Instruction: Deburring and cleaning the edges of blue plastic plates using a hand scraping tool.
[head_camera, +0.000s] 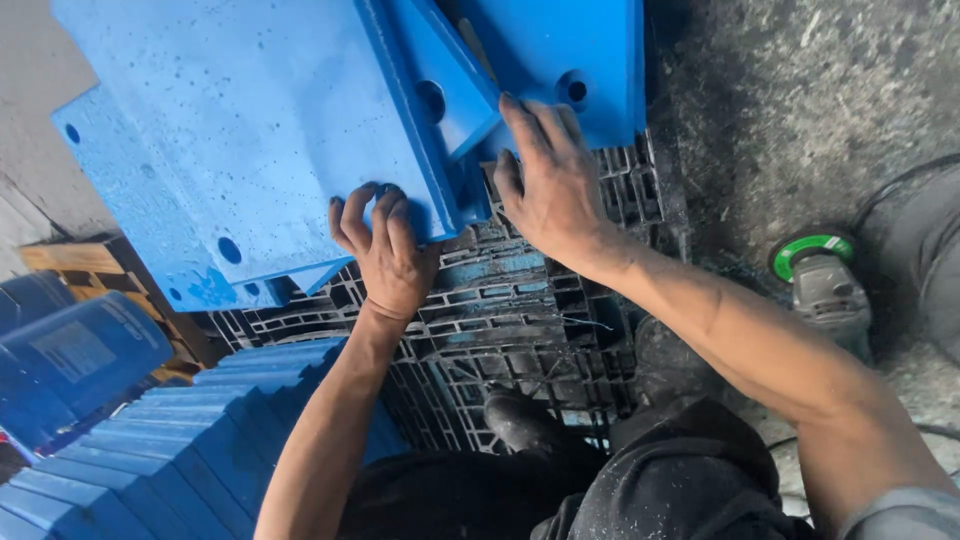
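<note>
**Both hands on the blue slabs over the black pallet**

We see our left hand (385, 250) curled over the near edge of a big blue plastic slab (230, 130), fingers hooked on top and gripping it. Our right hand (555, 180) lies flat and spread, fingers open, pressing on a second blue slab (560, 50) just beside the first; a narrower blue piece (445, 90) overlaps between them. All three have round holes and rest on a black grid pallet (500, 320), which fills the space beneath our wrists.

Left of the pallet stands a stack of ribbed blue plates (170, 450), and beyond it a dark blue drum (70, 360) lying on its side with a pale rectangular label; its contents are hidden. A wooden pallet (75, 258) shows behind it. On the grey, dusty floor to the right sits an angle grinder (825, 280) with a green disc. Our dark shoe (520, 420) rests on the pallet.
</note>
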